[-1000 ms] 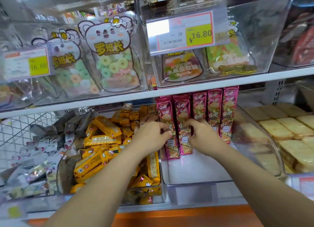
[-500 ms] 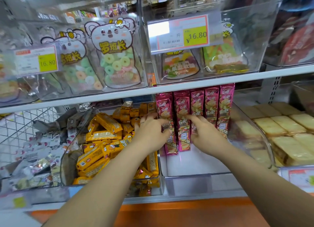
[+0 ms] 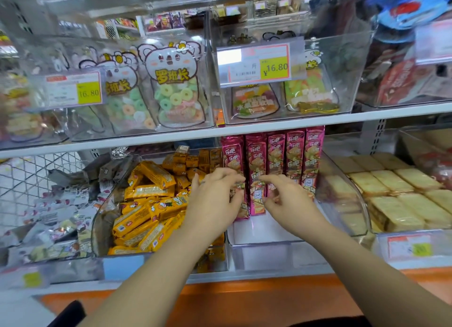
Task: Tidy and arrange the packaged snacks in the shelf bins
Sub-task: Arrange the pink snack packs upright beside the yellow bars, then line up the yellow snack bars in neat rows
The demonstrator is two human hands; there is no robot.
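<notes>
The left hand (image 3: 212,204) is curling its fingers (image 3: 226,177) against the tall magenta foil snack packets (image 3: 276,155); its grip cannot be told. The right hand (image 3: 288,204) is hovering spread and empty. The packets are judged light and crushable, best pinched by their narrow sides.

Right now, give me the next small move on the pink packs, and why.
Probably push the two leftmost pink packs back level with the other three: they look forward of the row, and the left hand and right hand are right at them.
</notes>
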